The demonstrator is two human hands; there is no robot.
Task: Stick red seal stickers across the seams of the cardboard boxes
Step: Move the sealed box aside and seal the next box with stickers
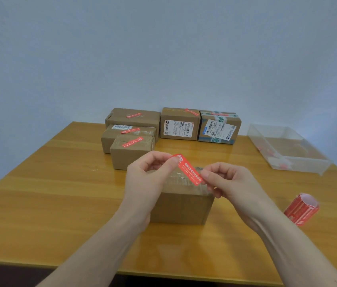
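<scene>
Stickers are what we are working with, and one red seal sticker [188, 170] is stretched between our hands, just above the top of the nearest cardboard box [182, 195] on the wooden table [60, 193]. Our left hand [149, 175] pinches its far upper end between thumb and forefinger; our right hand [225, 181] pinches the near lower end the same way, the other fingers curled in. The strip runs at a slant over the taped seam on the box top and, as far as we can tell, is not yet pressed down.

We judge this to be the placing step: sticker off its backing, held taut, about to go down. The next move calls for us to lower it so its middle crosses the seam, land one end first, then smooth along its length so it lies without wrinkles.

Behind, five boxes [134, 129] along the back of the table already wear red seals on top. The sticker roll [301, 209] lies to our right, well apart from the box, and a clear plastic tray [287, 148] sits beyond it.
</scene>
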